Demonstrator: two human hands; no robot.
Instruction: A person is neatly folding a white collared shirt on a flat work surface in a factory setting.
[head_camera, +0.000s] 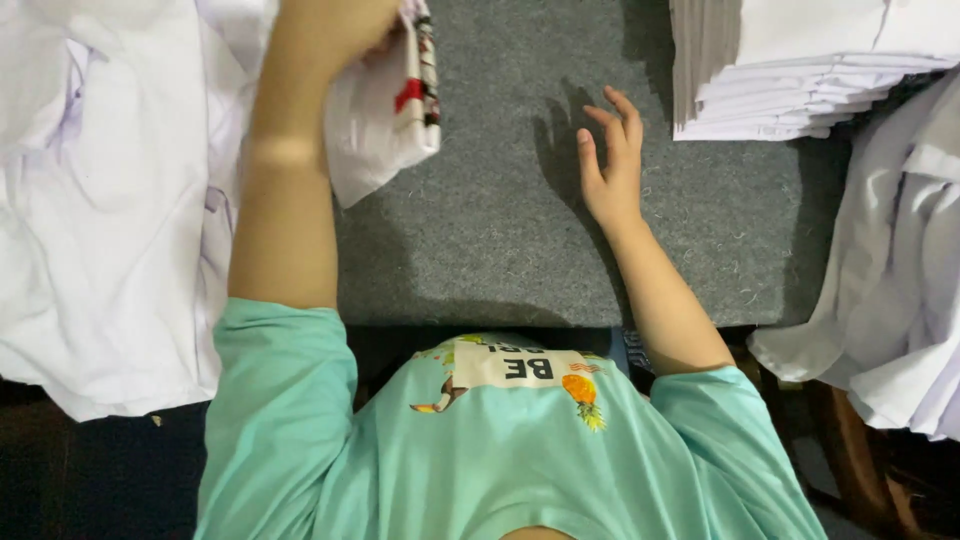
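Grey felt (480, 250) is bare between the hands, a white garment (385, 110) being gripped at its upper left edge by the closed left hand (335, 30), while the right hand (610, 160) is held spread, empty, nearer the folded stack (800, 70)

Grey felt table (480, 250). White garment (385, 120) with red and black print is noted far left. Mint-green T-shirt (500, 460), pineapple print.

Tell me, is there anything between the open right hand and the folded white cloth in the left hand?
Nothing visible: only bare grey felt lies between the right hand and the folded white cloth gripped by the left hand.
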